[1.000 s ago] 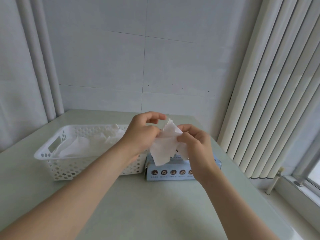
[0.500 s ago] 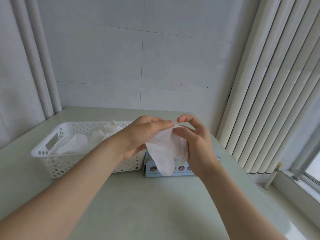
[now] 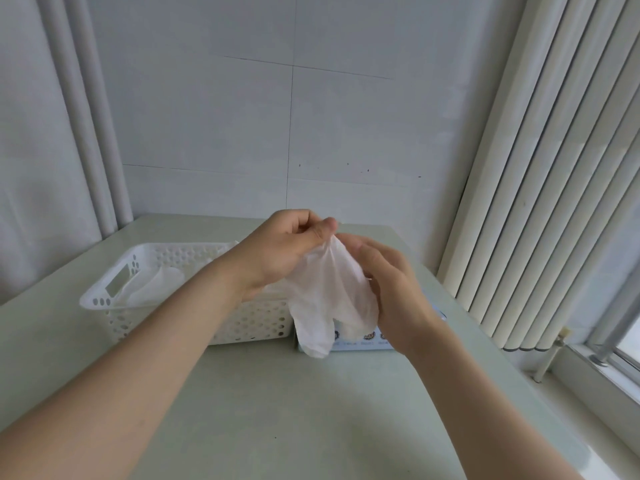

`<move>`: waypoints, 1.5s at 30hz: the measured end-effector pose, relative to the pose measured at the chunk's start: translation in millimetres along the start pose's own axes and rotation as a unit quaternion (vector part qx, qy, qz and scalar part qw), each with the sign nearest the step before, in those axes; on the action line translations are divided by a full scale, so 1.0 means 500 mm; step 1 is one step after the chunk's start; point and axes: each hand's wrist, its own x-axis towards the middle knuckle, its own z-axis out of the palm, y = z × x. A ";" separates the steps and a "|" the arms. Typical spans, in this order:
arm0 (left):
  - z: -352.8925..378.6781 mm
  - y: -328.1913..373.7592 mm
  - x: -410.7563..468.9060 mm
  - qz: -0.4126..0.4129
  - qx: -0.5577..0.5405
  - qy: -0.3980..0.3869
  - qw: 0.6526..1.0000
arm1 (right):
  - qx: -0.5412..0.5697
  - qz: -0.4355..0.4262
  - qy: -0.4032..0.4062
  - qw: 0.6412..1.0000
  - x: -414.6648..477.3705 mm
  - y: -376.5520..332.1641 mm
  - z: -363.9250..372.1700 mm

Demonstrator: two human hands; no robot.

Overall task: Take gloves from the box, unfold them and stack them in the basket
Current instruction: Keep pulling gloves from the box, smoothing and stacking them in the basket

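Note:
A thin white glove (image 3: 325,296) hangs in the air over the blue glove box (image 3: 367,342), its fingers dangling down. My left hand (image 3: 280,251) pinches the glove's top edge between thumb and fingers. My right hand (image 3: 391,289) lies against the glove's right side, fingers curled onto it; the exact hold is hidden behind the hand. The box is mostly covered by the glove and my right hand. Left of the box stands a white perforated basket (image 3: 114,299) with several flattened white gloves (image 3: 156,289) inside.
Everything sits on a pale green table (image 3: 311,410) against a white tiled wall. Vertical blinds (image 3: 554,168) hang at the right over a window sill. Pipes (image 3: 90,116) run up the left corner.
The glove has opened out from a crumpled wad into a hanging shape with its fingers showing. Both hands rose a little; my left hand moved to the top edge.

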 end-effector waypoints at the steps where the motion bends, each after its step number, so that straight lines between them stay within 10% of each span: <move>1: -0.005 0.000 0.000 0.014 0.016 0.015 1.000 | -0.001 0.004 0.017 1.000 0.002 -0.001 -0.002; 13: -0.063 -0.032 0.017 0.023 0.136 0.186 0.973 | 0.006 -0.031 0.058 0.998 0.014 0.024 0.011; 29: -0.242 -0.053 -0.013 -0.129 0.237 0.220 0.937 | -0.140 0.011 0.114 0.983 0.155 0.039 0.130; 45: -0.322 -0.140 -0.031 -0.283 0.474 0.192 0.811 | -0.655 -0.060 -0.017 0.753 0.240 0.075 0.208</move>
